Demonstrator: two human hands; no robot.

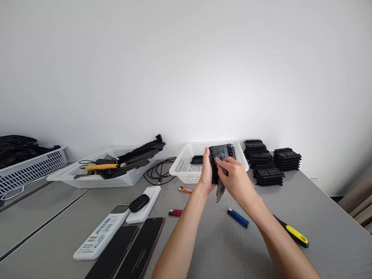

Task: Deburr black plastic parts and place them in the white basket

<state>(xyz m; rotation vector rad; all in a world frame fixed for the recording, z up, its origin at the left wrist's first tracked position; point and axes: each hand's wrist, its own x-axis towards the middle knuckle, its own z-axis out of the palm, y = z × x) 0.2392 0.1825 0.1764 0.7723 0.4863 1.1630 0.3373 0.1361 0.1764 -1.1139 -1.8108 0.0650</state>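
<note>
My left hand (pixel 206 170) grips a stack of black plastic interlocking plates (pixel 222 150) from its left side, raised above the table in front of a white basket. In my right hand (pixel 234 174) a grey cloth (pixel 221 190) is pinched, its fingers pressed against the face of the stack while a loose end hangs down. The white basket (pixel 186 149) behind holds another black plate (pixel 197 159), partly hidden by my left hand. Several stacks of similar black plates (pixel 269 175) stand to the right of the basket.
A blue lighter (pixel 237 217), a red lighter (pixel 175 212) and an orange lighter (pixel 185 190) lie near my forearms. A yellow-black handled tool (pixel 296 234) is at right. Phones (pixel 139 248), power banks (pixel 100 236), a black cable (pixel 159 172) and a tool-filled basket (pixel 128 179) are left.
</note>
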